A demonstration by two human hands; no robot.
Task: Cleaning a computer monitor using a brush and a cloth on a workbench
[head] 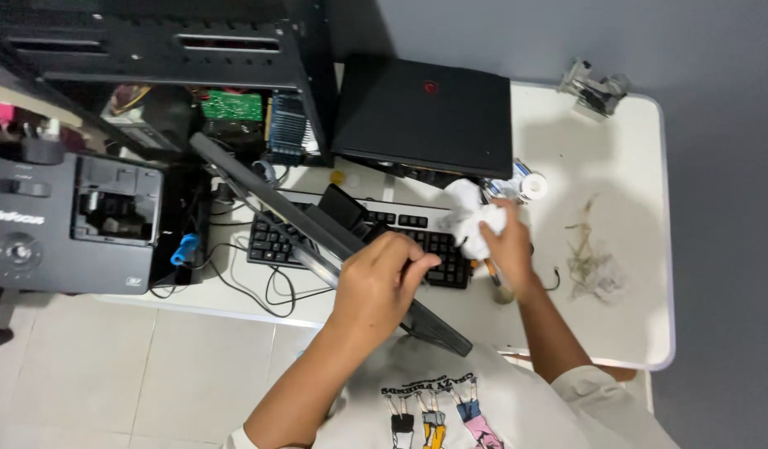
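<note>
1. The crumpled white cloth (475, 226) in the right hand (507, 247) is plain white.
2. The flat rectangular keyboard (276, 241) has black keys in a pale frame.
3. The closed matte laptop (424, 115) is black with a small red emblem.
4. The rounded tabletop (625, 166) is white, strewn with tan fibres.
5. The small circuit board (231, 106) is green.

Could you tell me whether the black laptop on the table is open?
No, the black laptop lies closed and flat at the back of the white table.
</note>
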